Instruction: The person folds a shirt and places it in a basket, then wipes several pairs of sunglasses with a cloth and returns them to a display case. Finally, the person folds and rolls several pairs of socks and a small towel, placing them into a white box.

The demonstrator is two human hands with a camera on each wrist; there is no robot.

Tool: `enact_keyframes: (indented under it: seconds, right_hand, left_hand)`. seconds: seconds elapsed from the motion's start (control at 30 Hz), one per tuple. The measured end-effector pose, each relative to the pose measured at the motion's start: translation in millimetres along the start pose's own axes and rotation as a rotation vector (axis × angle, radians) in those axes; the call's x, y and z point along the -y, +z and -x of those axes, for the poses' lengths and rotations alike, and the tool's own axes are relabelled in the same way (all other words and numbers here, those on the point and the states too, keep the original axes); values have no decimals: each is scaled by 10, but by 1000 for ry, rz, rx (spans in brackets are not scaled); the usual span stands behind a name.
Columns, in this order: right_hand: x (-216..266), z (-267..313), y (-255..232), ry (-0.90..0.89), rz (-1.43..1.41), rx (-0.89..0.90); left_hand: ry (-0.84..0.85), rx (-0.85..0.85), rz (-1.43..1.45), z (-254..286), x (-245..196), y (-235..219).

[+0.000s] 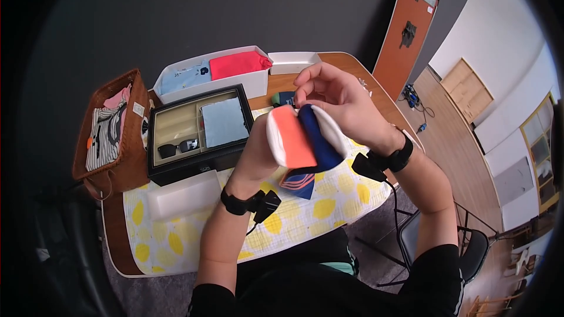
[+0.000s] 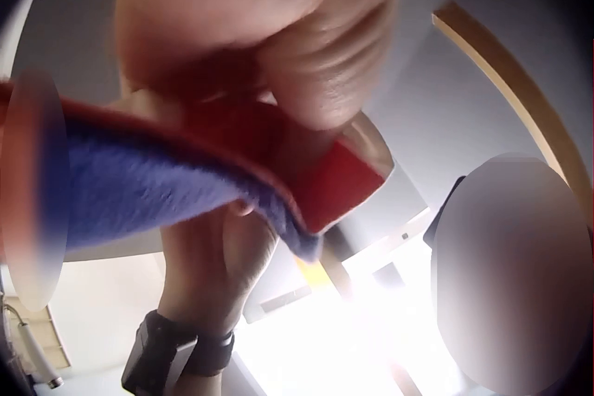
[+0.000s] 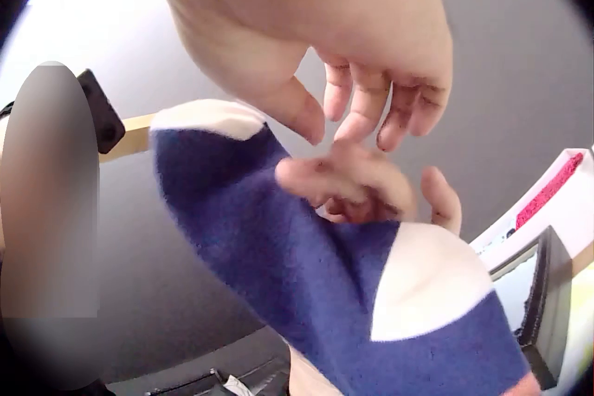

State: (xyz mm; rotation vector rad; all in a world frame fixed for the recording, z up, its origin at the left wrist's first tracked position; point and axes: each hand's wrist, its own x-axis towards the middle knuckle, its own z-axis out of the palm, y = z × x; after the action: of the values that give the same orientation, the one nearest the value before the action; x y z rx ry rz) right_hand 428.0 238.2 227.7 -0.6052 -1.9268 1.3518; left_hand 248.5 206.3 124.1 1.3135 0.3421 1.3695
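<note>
Above the counter [image 1: 117,230], my left hand [image 1: 256,149] grips the navy sock [image 1: 318,139]; its length slants toward my body, just left of my right hand [image 1: 351,104], loosely bent, holding nothing.

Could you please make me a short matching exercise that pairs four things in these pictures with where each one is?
Things:
1. Navy sock
2. Sunglasses
3. Red cloth
4. Striped cloth

Places:
A. In the brown basket
B. In the white box, beside a pale blue cloth
C. Held up in the left hand
D. In the black case

Right pairs: 1-C, 2-D, 3-B, 4-A.
</note>
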Motion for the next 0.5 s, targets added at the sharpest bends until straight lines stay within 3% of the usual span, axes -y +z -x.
enact_keyframes:
  seconds: [0.1, 0.13, 0.2, 0.3, 0.5]
  right_hand:
    - [51, 130, 38, -79, 65, -211]
    - [26, 202, 20, -126, 144, -261]
    - [-46, 354, 47, -218, 133, -328]
    - [-10, 614, 160, -257, 217, -280]
    - [52, 405, 175, -407, -80, -310]
  left_hand:
    - [176, -217, -108, -19, -48, 124]
    - [188, -212, -123, -44, -65, 164]
    - [296, -401, -106, -103, -101, 219]
    - [348, -451, -301, -270, -358, 360]
    - [397, -288, -500, -600, -710, 589]
